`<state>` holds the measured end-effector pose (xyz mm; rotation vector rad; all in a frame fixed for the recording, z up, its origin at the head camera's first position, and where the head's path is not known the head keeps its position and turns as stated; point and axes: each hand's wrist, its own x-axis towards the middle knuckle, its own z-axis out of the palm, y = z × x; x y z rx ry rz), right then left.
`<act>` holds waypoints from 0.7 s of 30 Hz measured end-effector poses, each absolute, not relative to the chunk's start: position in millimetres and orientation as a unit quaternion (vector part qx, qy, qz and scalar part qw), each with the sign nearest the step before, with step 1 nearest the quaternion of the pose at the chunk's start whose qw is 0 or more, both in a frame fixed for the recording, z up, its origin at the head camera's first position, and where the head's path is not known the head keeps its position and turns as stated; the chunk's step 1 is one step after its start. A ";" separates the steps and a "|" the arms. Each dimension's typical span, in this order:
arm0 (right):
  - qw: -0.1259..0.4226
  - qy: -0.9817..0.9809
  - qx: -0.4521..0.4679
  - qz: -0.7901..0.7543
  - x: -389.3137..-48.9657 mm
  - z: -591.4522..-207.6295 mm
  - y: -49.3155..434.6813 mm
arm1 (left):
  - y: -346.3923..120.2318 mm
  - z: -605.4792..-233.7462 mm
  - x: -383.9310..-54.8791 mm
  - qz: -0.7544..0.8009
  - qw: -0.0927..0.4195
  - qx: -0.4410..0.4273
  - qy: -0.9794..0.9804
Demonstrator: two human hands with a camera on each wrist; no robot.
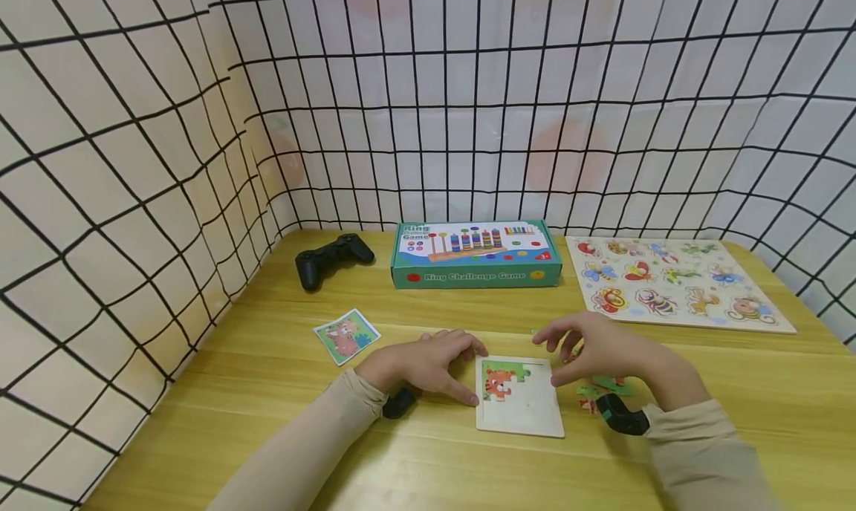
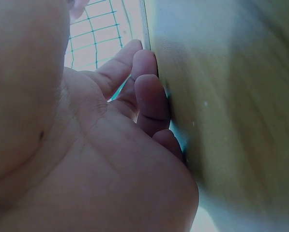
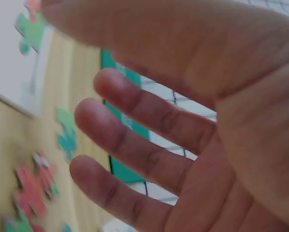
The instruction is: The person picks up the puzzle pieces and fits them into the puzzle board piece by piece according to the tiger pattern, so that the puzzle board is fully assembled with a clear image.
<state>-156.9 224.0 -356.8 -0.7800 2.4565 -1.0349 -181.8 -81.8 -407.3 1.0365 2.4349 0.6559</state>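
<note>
A small square puzzle board [image 1: 531, 414] lies on the table with a few joined pieces [image 1: 498, 382] in its upper left, showing an orange animal's face on green. My left hand [image 1: 428, 362] rests on the table at the board's left side, index fingertip by the upper corner and thumb by the edge lower down. In the left wrist view its other fingers [image 2: 151, 99] bend loosely against the wood. Over the board's right edge hovers my right hand [image 1: 605, 347], fingers relaxed and holding nothing. Beneath it lie loose puzzle pieces [image 3: 30, 191], partly hidden in the head view.
A picture card [image 1: 348, 338] lies left of the board, a black game controller [image 1: 333, 260] behind it. At the back stands a green Ring Challenge Game box [image 1: 476, 277]. A large insect-picture board [image 1: 675, 277] lies back right. Black wire grid [image 1: 495, 154] encloses the table's back and sides.
</note>
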 end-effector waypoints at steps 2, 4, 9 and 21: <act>0.171 0.875 -0.269 -0.365 -156.9 -353.6 233.7 | -82.0 -406.9 -181.5 0.235 0.207 0.371 0.874; 0.162 0.883 -0.257 -0.358 -156.9 -351.3 243.0 | -82.1 -406.5 -181.3 0.235 0.207 0.370 0.875; 0.154 0.897 -0.235 -0.342 -157.3 -350.4 256.9 | -82.0 -406.3 -181.3 0.237 0.207 0.370 0.874; 0.119 0.919 -0.206 -0.315 -169.0 -369.4 250.0 | -81.9 -406.0 -181.5 0.239 0.209 0.369 0.874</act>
